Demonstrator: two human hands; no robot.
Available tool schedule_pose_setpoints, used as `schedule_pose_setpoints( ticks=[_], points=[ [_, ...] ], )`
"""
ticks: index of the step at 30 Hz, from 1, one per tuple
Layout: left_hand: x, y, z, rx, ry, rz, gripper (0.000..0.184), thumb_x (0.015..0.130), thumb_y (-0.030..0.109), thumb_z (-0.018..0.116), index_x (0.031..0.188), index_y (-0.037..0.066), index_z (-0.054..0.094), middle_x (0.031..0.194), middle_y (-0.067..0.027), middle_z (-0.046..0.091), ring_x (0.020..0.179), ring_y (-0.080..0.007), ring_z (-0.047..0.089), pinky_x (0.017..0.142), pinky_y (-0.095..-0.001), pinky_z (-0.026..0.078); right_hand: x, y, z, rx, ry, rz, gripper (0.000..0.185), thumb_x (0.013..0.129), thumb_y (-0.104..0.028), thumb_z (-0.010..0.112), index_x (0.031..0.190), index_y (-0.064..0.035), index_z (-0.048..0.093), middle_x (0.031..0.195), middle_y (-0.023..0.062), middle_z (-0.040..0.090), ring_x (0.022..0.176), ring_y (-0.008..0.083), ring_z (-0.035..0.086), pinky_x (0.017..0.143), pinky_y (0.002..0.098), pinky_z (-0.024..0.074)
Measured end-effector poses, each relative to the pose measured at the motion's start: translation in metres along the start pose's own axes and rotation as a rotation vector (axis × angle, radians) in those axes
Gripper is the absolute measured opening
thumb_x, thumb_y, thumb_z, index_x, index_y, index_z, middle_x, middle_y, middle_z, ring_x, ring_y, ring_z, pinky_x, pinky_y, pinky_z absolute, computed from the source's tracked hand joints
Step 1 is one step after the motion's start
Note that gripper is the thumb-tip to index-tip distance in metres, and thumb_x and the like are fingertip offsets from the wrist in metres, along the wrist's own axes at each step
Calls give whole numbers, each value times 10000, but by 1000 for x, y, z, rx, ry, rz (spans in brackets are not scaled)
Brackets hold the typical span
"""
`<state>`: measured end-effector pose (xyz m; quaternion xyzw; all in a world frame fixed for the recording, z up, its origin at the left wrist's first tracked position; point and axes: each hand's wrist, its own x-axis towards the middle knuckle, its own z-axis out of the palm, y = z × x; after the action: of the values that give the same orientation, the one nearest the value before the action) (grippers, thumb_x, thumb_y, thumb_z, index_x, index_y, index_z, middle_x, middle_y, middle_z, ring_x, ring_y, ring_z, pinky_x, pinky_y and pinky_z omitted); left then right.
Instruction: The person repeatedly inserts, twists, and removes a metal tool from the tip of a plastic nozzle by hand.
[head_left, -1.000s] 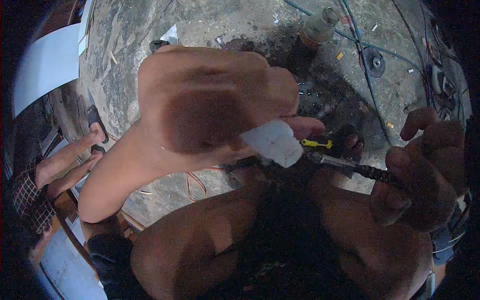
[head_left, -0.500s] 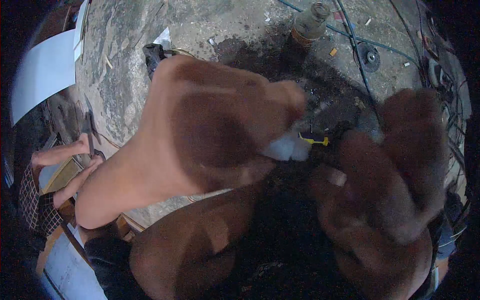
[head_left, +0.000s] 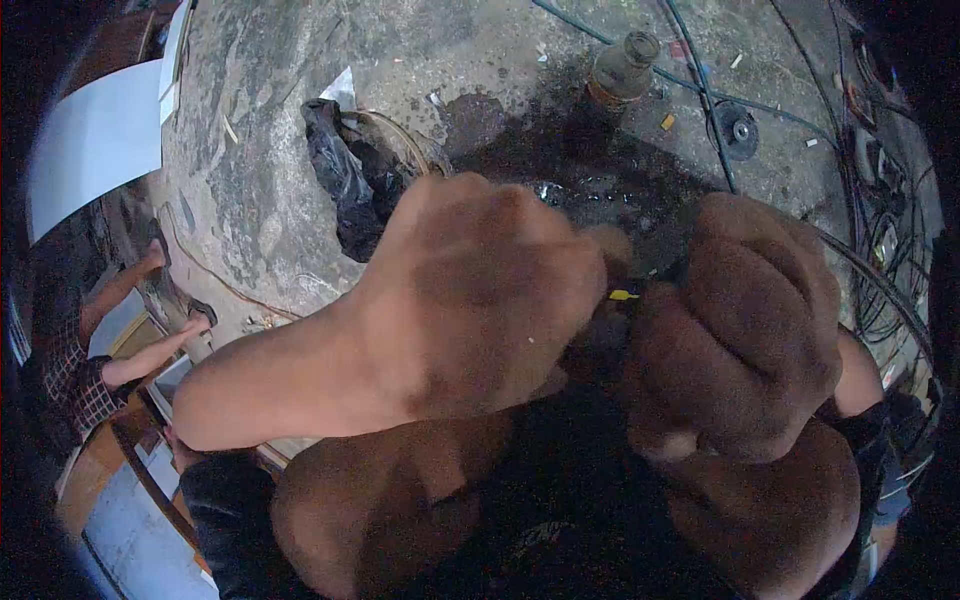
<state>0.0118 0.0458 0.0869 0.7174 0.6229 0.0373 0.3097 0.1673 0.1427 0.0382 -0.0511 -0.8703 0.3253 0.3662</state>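
Black plastic bag lies crumpled leftmost. Next, the left hand curls above the lap; pale lettering on dark clothing is unreadable. A small yellow piece shows between it and the curled right hand. Held close, probably for steadiness, both hide whether they grip anything.

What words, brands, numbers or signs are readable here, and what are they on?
No text here can be read with certainty.
Dark clothing over the lap: pale marks, perhaps lettering, too blurred to read.
Glass bottle: no readable label.
Round dark disc: no legible print.
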Motion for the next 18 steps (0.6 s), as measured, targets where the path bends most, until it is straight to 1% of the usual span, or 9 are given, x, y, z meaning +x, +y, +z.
schedule_pose_setpoints(
  ticks=[1, 3, 5, 12, 15, 17, 18],
  points=[
    [0, -6, 3, -85, 53, 13, 294, 656, 309, 735, 814, 78, 645, 664, -77, 637, 609, -281, 638, 556, -392, 499, 3, 2, 3, 4, -5, -13, 262, 574, -259, 647, 721, -54, 576, 618, 75, 476, 510, 230, 495, 445, 350, 392],
    [-3, -12, 6, -148, 125, 41, 305, 663, 316, 754, 789, 59, 647, 664, -83, 629, 573, -278, 627, 539, -377, 488, 7, 4, 7, 2, -17, -37, 266, 565, -262, 648, 714, -56, 570, 615, 74, 472, 506, 232, 497, 441, 351, 394],
    [-6, -14, 7, -95, 162, 64, 305, 661, 242, 777, 826, 33, 629, 693, -104, 624, 606, -292, 629, 550, -383, 481, 11, 5, 10, 0, -20, -54, 270, 555, -264, 648, 707, -57, 563, 613, 74, 468, 502, 234, 499, 437, 353, 395],
    [-8, -10, 3, -24, 228, 63, 335, 643, 253, 769, 839, 22, 625, 694, -146, 611, 632, -336, 610, 561, -416, 472, 20, 6, 13, -8, -21, -98, 285, 522, -271, 650, 683, -62, 542, 604, 74, 452, 490, 240, 505, 421, 358, 401],
    [-7, -10, 1, 5, 259, 48, 349, 635, 257, 765, 844, 17, 624, 694, -164, 605, 643, -355, 602, 566, -430, 468, 25, 3, 16, -19, 11, -111, 291, 508, -274, 650, 672, -64, 532, 600, 73, 446, 484, 243, 508, 415, 360, 404],
    [-5, -13, -1, 28, 269, 29, 358, 630, 260, 763, 848, 13, 623, 694, -176, 601, 651, -367, 596, 570, -439, 465, 27, 5, 17, -5, -14, -82, 296, 499, -276, 651, 665, -66, 526, 598, 73, 441, 480, 245, 509, 410, 361, 406],
    [-5, -15, 1, 27, 280, 9, 363, 628, 262, 762, 850, 12, 622, 695, -182, 599, 655, -373, 594, 571, -444, 464, 29, 6, 14, 30, -70, -46, 302, 524, -267, 667, 699, -62, 530, 610, 80, 449, 491, 257, 510, 429, 370, 419]
  ],
)
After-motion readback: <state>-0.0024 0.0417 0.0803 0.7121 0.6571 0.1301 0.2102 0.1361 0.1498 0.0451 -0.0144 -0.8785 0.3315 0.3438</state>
